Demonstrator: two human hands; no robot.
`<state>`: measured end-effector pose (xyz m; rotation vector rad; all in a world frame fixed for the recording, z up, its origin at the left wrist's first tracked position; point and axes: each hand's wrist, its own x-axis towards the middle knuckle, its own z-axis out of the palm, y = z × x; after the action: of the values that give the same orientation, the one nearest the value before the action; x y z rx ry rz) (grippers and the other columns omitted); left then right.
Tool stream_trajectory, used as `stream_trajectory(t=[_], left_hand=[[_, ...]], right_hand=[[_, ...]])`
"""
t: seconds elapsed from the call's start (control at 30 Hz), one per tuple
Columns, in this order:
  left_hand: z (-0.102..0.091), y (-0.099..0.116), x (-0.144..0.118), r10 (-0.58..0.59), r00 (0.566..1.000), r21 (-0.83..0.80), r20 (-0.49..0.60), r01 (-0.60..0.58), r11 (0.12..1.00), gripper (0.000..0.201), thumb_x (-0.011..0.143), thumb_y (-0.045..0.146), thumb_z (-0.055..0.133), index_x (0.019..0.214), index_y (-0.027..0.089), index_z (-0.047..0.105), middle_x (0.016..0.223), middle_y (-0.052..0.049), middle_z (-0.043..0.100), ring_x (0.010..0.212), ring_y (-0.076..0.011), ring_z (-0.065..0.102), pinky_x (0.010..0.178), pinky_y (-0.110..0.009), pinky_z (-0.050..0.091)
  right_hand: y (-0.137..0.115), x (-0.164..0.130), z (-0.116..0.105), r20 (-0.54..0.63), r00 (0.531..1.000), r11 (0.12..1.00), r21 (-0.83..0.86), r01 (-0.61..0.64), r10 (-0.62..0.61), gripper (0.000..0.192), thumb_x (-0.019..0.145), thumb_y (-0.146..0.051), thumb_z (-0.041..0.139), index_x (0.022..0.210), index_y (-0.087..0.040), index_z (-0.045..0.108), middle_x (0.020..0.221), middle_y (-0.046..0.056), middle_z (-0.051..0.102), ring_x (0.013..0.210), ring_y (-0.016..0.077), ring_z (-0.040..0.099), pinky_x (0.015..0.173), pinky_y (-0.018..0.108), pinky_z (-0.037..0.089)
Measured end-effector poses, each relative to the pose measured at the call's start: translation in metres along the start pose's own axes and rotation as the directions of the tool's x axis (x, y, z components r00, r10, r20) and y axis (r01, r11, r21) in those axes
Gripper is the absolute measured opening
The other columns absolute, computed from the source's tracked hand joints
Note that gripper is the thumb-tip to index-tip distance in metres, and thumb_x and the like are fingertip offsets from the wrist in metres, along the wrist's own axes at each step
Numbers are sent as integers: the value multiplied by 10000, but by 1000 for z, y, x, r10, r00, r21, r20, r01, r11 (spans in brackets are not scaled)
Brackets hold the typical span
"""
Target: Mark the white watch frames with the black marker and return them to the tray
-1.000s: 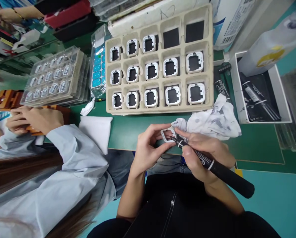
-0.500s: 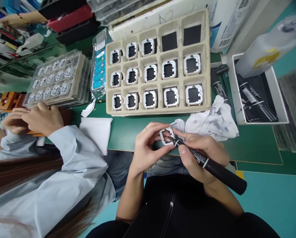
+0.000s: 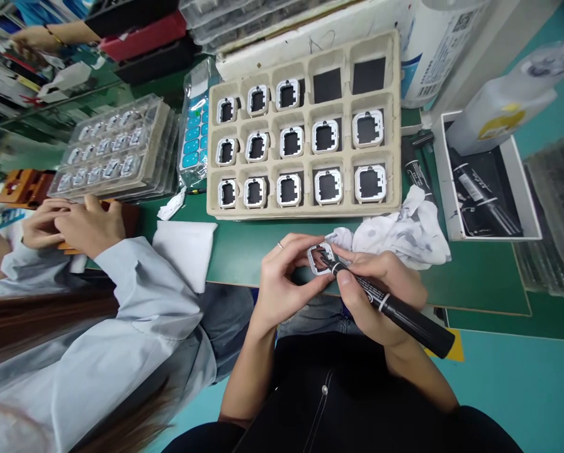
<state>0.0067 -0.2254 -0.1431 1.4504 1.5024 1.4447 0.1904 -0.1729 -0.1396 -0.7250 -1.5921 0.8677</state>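
Note:
Between the fingers and thumb of my left hand (image 3: 284, 280) is a small silver watch-case frame (image 3: 314, 259), held by its edges above the table's front edge. My right hand (image 3: 381, 289) grips a black marker pen (image 3: 405, 318), its tip inside the frame's opening by the right side; whether the tip touches metal I cannot tell. Right fingertips rest close to the frame's upper right edge. Beyond my hands, a beige moulded tray (image 3: 305, 212) has similar silver frames in most of its compartments; two at the back right show only black lining.
A crumpled stained cloth (image 3: 400, 236) lies right of my hands. The white box (image 3: 499, 238) holds markers and a plastic bottle (image 3: 503, 123). To the left are a folded white cloth (image 3: 185, 251), stacked clear trays (image 3: 109, 148) and a co-worker's hands (image 3: 81, 223).
The marker has turned slightly, its back end moving left and up, while its tip has shifted upward within the frame. My view has moved a little; both hands keep their hold.

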Motion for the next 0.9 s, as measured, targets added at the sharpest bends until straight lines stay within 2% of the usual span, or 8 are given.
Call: stream_trajectory(t=[0.2, 0.33, 0.43, 0.57, 0.67, 0.73, 0.8, 0.9], left_hand=[[-6, -4, -1, 43, 999, 28, -21, -43, 999, 512, 967, 418, 1073, 1425, 254, 913, 1287, -107, 786, 999, -203, 826, 905, -322, 747], [-15, 8, 29, 278, 951, 220, -138, -244, 944, 481, 1042, 484, 1002, 1465, 280, 897, 1295, -104, 804, 1187, -275, 818, 1060, -413, 707], [-18, 30, 86, 464, 880, 407, -105, -387, 827, 534, 1108, 551, 906, 1576, 308, 820, 1414, -119, 825, 1299, -318, 791, 1143, -491, 683], [-16, 47, 188, 516, 852, 581, 91, -467, 667, 563, 1137, 513, 831, 1650, 308, 726, 1572, -143, 805, 1432, -383, 734, 1281, -600, 623], [-14, 39, 252, 396, 896, 692, 202, -417, 589, 443, 1092, 353, 817, 1522, 249, 785, 1528, -167, 831, 1517, -461, 667, 1380, -725, 518], [-13, 32, 275, 266, 928, 731, 261, -369, 574, 384, 1062, 297, 814, 1436, 211, 819, 1522, -196, 832, 1520, -487, 662, 1384, -771, 493], [-14, 30, 277, 265, 930, 716, 254, -365, 596, 403, 1056, 284, 818, 1453, 214, 817, 1617, -207, 785, 1573, -482, 639, 1410, -771, 464], [-20, 39, 237, 435, 896, 582, 88, -401, 707, 415, 1095, 351, 826, 1502, 274, 806, 1654, -168, 758, 1560, -397, 674, 1380, -639, 536]], right_hand=[[2, -3, -1, -145, 989, 993, 111, 33, -17, 117, 1050, -149, 812, 1072, -248, 753, 864, 29, 874, 955, 360, 967, 814, 431, 831], [15, -13, 3, -314, 949, 970, 235, 62, 15, 116, 1100, -181, 773, 1090, -279, 709, 653, -77, 674, 705, 294, 878, 778, 482, 823], [26, -21, 7, -346, 937, 967, 249, 45, 45, 129, 1101, -223, 834, 1108, -281, 720, 684, -80, 661, 741, 275, 862, 833, 484, 802], [31, -25, 5, -319, 946, 978, 207, 4, 63, 126, 1111, -255, 859, 1102, -272, 734, 746, -49, 724, 761, 258, 848, 806, 435, 749], [31, -23, 3, -312, 949, 986, 168, 5, 48, 125, 1133, -276, 839, 1085, -269, 724, 754, -38, 743, 752, 244, 834, 718, 370, 691], [31, -22, 3, -307, 951, 987, 160, 10, 40, 129, 1141, -276, 834, 1077, -265, 722, 752, -39, 748, 749, 238, 831, 696, 351, 673], [31, -21, 2, -298, 954, 987, 157, 9, 39, 131, 1144, -277, 833, 1076, -262, 721, 763, -36, 760, 764, 240, 839, 699, 348, 673], [31, -22, 1, -295, 955, 986, 164, 21, 29, 128, 1132, -265, 847, 1087, -260, 727, 793, -35, 779, 775, 240, 845, 741, 369, 694]])
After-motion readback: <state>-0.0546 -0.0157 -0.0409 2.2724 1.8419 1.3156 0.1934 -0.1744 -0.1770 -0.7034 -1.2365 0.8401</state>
